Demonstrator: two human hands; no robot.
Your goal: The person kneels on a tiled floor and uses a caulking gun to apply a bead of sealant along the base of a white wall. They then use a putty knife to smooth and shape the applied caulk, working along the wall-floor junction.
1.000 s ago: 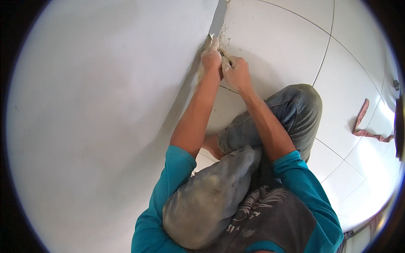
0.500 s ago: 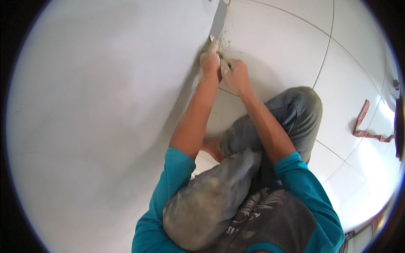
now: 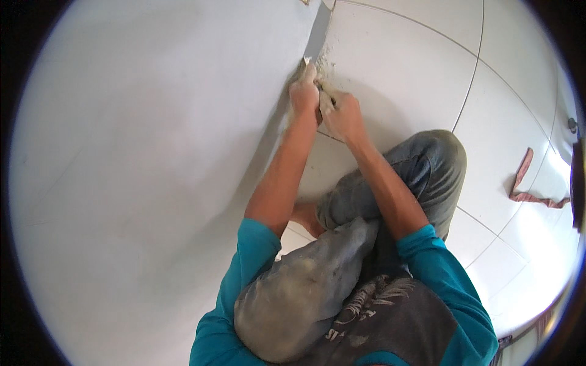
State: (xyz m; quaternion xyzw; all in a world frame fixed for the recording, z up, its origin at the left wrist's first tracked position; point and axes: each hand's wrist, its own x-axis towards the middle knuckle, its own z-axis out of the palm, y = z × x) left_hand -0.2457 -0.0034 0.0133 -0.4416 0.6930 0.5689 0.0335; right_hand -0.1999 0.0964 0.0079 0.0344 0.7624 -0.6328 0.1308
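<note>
At the foot of the pale wall [image 3: 140, 152], where it meets the white tiled floor [image 3: 403, 67], my two hands work close together. My left hand [image 3: 304, 96] is closed low against the wall's base, with a small whitish flake [image 3: 307, 60] just beyond its fingertips. Beside it on the right, my right hand [image 3: 343, 116] has its fingers curled and dusted pale. Whatever lies between the fingers of either hand is too small and hidden to name. A grey strip [image 3: 317, 33] runs along the wall's foot ahead of them. Pale crumbs [image 3: 326, 61] lie on the tile beside it.
My bent knees [image 3: 433, 158] in dusty trousers lie below and right of my hands, with a bare foot [image 3: 308, 216] near the wall. A reddish-brown strip [image 3: 537, 198] lies bent on the tiles at the right. Dark grout lines [image 3: 470, 85] cross the floor.
Both hands stay at nearly the same spot by the wall's foot, shifted very slightly. The whole view has moved down a little.
</note>
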